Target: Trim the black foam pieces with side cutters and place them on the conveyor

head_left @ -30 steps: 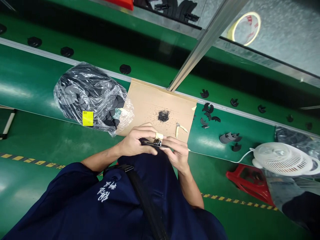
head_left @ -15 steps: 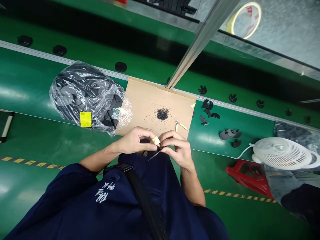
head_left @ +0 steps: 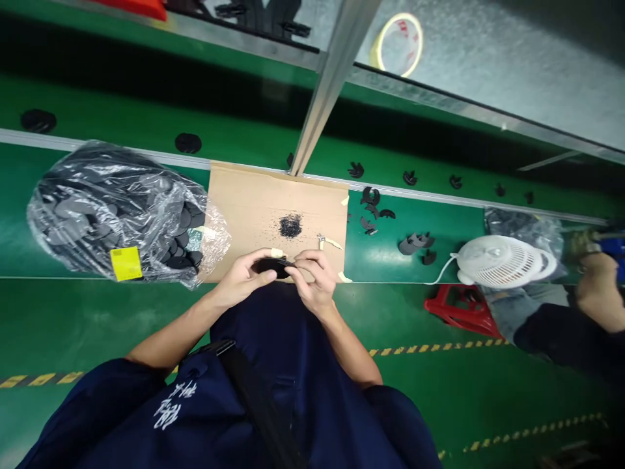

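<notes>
Between both hands, above the front edge of the cardboard sheet (head_left: 244,195), is a thin round black disc (head_left: 274,268). My left hand (head_left: 244,277) is closed on its left side, thumb on the near face, with pale yellow tape round one finger. My right hand (head_left: 315,280) pinches the disc's right end with bent fingers. A heap of small black bits (head_left: 291,225) lies on the cardboard beyond my hands. Right of the heap rest nippers with pale handles (head_left: 332,243).
To the left sits a clear plastic bag (head_left: 107,215) of black discs with a yellow label. Curved black pieces (head_left: 374,212) and a white fan (head_left: 505,260) are on the right. A metal post (head_left: 322,91) rises behind the cardboard. Another person's arm (head_left: 603,293) shows far right.
The view has shifted to the right. The disc, seen nearly edge-on before, now shows more of its flat face. My hands are a little further apart, and the other person's hand has come into view.
</notes>
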Demonstrator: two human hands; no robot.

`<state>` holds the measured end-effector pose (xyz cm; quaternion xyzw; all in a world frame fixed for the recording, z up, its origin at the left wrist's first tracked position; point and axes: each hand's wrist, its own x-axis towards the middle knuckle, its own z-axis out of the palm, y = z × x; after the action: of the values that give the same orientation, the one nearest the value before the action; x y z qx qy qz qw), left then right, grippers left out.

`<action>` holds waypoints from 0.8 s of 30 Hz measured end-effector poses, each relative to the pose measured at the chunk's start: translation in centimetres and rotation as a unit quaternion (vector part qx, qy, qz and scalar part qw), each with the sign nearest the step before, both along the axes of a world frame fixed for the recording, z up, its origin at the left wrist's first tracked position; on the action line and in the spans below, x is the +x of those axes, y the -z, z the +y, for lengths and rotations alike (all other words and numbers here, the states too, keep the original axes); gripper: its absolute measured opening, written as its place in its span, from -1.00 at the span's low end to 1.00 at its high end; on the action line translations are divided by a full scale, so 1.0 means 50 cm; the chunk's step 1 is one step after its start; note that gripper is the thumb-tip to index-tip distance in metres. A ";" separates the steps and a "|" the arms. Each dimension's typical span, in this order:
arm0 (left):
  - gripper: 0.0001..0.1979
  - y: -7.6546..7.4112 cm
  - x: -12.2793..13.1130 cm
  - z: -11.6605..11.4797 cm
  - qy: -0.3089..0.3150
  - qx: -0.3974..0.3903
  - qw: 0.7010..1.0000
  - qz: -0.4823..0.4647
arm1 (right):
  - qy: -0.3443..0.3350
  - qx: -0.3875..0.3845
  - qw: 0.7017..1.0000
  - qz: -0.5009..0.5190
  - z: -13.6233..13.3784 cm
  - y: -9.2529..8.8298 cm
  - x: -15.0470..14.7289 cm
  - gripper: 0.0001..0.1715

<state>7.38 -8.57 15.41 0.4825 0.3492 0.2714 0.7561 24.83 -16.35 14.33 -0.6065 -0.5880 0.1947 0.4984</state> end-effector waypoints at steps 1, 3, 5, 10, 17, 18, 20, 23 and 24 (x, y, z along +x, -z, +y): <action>-0.47 0.011 -0.002 -0.002 -0.002 0.005 1.000 0.030 | -0.031 -0.026 0.999 -0.003 0.001 0.023 0.012 -0.78; -0.49 0.032 -0.011 -0.003 -0.017 0.002 0.996 0.083 | -0.067 -0.098 0.993 -0.026 0.006 0.078 0.053 -0.66; -0.48 0.047 -0.022 -0.002 -0.042 -0.014 0.993 0.106 | -0.006 -0.194 0.977 -0.094 0.012 0.138 0.108 -0.51; -0.50 0.052 -0.036 0.008 -0.071 -0.003 0.990 0.119 | 0.124 -0.420 0.875 -0.207 0.026 0.254 0.214 -0.22; -0.50 0.033 -0.024 0.015 -0.081 0.091 0.983 0.140 | 0.106 -0.398 0.898 -0.156 0.057 0.249 0.220 -0.56; -0.51 0.032 -0.023 0.018 -0.082 0.100 0.982 0.138 | 0.095 -0.390 0.905 -0.141 0.063 0.234 0.213 -0.57; -0.54 0.028 -0.022 0.023 -0.080 0.120 0.981 0.133 | 0.054 -0.361 0.926 -0.100 0.070 0.191 0.194 -0.58; -0.58 0.021 -0.020 0.030 -0.067 0.150 0.978 0.129 | -0.081 -0.223 0.971 0.009 0.071 0.100 0.155 -0.61; -0.59 0.019 -0.019 0.031 -0.063 0.157 0.977 0.128 | -0.116 -0.183 0.976 0.004 0.070 0.067 0.142 -0.60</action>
<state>6.45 -7.00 14.47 0.6031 0.4262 0.3062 0.6007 31.95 -12.84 10.96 -0.6143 -0.6067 0.3584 0.3551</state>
